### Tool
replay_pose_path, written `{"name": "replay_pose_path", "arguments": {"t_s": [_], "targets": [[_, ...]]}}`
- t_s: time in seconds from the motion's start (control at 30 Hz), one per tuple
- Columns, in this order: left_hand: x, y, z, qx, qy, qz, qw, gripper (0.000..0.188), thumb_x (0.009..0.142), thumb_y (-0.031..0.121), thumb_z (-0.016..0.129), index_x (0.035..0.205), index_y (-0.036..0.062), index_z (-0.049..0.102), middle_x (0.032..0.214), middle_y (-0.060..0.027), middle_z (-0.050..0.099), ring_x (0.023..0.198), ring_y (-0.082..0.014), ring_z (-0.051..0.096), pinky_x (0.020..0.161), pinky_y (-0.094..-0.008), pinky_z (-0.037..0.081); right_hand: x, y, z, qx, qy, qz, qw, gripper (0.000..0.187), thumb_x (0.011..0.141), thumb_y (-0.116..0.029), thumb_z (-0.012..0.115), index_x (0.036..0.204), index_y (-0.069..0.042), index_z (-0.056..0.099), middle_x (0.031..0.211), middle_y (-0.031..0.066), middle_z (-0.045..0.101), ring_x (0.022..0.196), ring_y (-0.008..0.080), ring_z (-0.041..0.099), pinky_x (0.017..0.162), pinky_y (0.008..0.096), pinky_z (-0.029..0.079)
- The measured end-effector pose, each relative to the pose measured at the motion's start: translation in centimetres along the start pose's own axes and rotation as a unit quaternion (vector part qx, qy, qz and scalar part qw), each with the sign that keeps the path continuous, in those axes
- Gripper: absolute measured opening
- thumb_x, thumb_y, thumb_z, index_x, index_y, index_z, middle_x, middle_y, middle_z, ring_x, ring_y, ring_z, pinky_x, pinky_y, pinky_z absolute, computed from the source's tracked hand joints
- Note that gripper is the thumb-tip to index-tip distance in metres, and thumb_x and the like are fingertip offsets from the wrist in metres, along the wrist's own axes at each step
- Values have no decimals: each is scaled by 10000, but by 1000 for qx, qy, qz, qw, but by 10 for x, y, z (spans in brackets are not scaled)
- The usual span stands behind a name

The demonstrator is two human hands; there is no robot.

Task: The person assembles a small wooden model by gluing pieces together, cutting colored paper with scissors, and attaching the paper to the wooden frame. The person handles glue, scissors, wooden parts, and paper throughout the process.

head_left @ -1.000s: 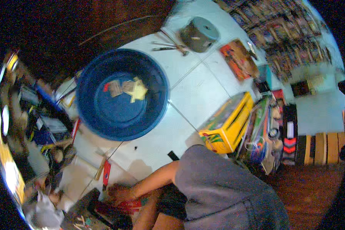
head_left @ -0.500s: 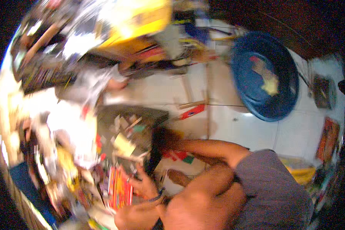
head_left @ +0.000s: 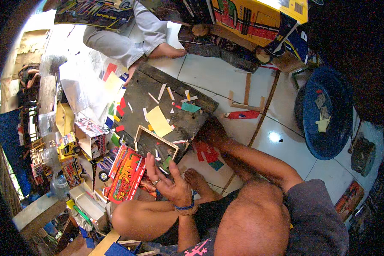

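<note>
My left hand [head_left: 170, 185], with a ring and a blue wrist band, is raised palm up at the near edge of a dark wooden board [head_left: 143, 87]. Its fingers are spread and hold nothing. Just beyond the fingertips a small frame of thin wood strips [head_left: 158, 137] lies on the board, beside a pale yellow card [head_left: 159, 121] and scattered paper scraps. To the hand's left leans a red toy truck body [head_left: 126, 175] with a colourful design. My right hand [head_left: 213, 130] rests at the board's right side, in deep shadow; its fingers cannot be made out.
Another person's legs in light trousers [head_left: 115, 42] lie beyond the board. A blue tub [head_left: 328, 115] stands at right on white tiles. A large yellow toy truck [head_left: 247, 21] is at the back. Several small toy vehicles [head_left: 68, 147] crowd the left. Red and green scraps [head_left: 207, 153] lie nearby.
The view has swung and turned from blurred to sharp. My left hand, earlier close beside the red truck body, now shows raised with fingers spread. My right arm still reaches to the board's side.
</note>
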State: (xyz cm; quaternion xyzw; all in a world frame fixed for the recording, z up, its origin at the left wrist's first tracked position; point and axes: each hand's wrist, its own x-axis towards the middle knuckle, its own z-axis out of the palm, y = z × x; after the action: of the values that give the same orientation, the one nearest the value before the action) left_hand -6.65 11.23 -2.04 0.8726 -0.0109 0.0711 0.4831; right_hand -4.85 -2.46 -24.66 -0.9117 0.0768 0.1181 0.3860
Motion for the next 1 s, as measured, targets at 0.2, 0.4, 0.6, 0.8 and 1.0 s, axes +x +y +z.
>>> {"name": "replay_pose_path", "arguments": {"t_s": [0.2, 0.4, 0.6, 0.8, 1.0], "targets": [[-2, 1, 0, -7, 2, 5, 1000, 501, 937, -57, 574, 1412, -20, 418, 1518, -186, 398, 1431, -298, 365, 1215, -446, 262, 1, -2, -12, 36, 135, -100, 985, 502, 802, -320, 708, 1187, -3, 649, 1210, 222, 657, 1140, 438, 592, 1035, 483, 450], [-24, 8, 1, -31, -18, 15, 999, 490, 937, -56, 562, 1404, -8, 424, 1495, -177, 424, 1379, -275, 421, 1166, -410, 341, -8, 10, -22, 76, 31, -56, 995, 496, 793, -271, 739, 1214, -25, 648, 1250, 230, 643, 1170, 427, 591, 1007, 470, 487], [-84, -4, 30, -101, -203, -189, 956, 527, 956, 115, 667, 1411, -3, 429, 1409, -162, 514, 1259, -234, 527, 1081, -367, 414, -64, 37, -35, 223, -22, -31, 974, 630, 835, -218, 779, 1385, -37, 530, 1387, 205, 576, 1245, 372, 580, 1040, 447, 480], [-97, -58, 71, -41, -153, -228, 961, 616, 912, 277, 762, 1379, -6, 477, 1352, -200, 559, 1243, -238, 543, 1039, -370, 448, -101, 23, -73, 464, -10, 108, 879, 980, 849, -255, 813, 1588, -49, 202, 1536, 192, 424, 1359, 257, 471, 1123, 418, 410], [-97, -64, 53, -139, -188, -398, 887, 395, 946, 217, 730, 1236, -17, 598, 1039, -94, 701, 947, -146, 648, 850, -278, 510, -119, 8, -92, 414, -67, 96, 903, 947, 916, -268, 748, 1607, -54, 137, 1566, 209, 384, 1403, 252, 415, 1156, 378, 353]]}}
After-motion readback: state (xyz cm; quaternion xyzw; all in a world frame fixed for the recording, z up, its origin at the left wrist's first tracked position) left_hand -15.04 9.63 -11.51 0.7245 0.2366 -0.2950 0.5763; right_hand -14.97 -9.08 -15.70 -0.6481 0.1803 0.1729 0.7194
